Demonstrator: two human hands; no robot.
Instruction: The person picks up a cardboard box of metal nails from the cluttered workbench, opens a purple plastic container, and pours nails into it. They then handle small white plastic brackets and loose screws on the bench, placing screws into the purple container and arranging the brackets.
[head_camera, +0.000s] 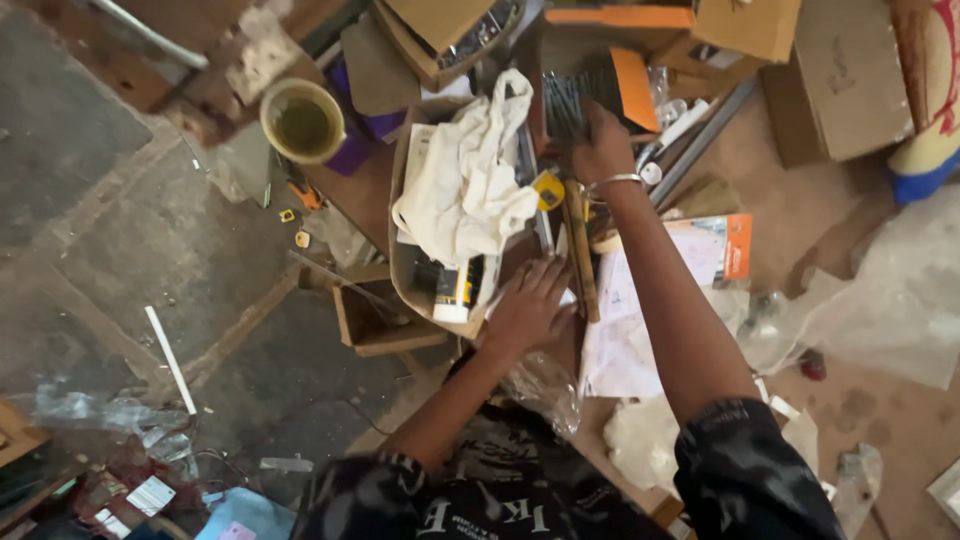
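My left hand (527, 303) lies flat, fingers spread, at the near edge of an open cardboard box (404, 262). A crumpled white cloth (466, 185) and a white tube with a black and yellow label (456, 290) lie in the box. My right hand (598, 140), with a metal bangle on the wrist, reaches farther out and closes on a bundle of long dark nails or rods (568, 100). A narrow wooden strip (580, 250) lies between my two arms, over white papers (625, 320).
A yellowish bucket (303, 122) stands at the upper left. Cardboard boxes (845, 75) and orange pieces (634, 85) crowd the top. Clear plastic sheeting (890, 300) lies at the right, a small wooden tray (375, 320) left of the box, a white stick (170, 358) on the concrete.
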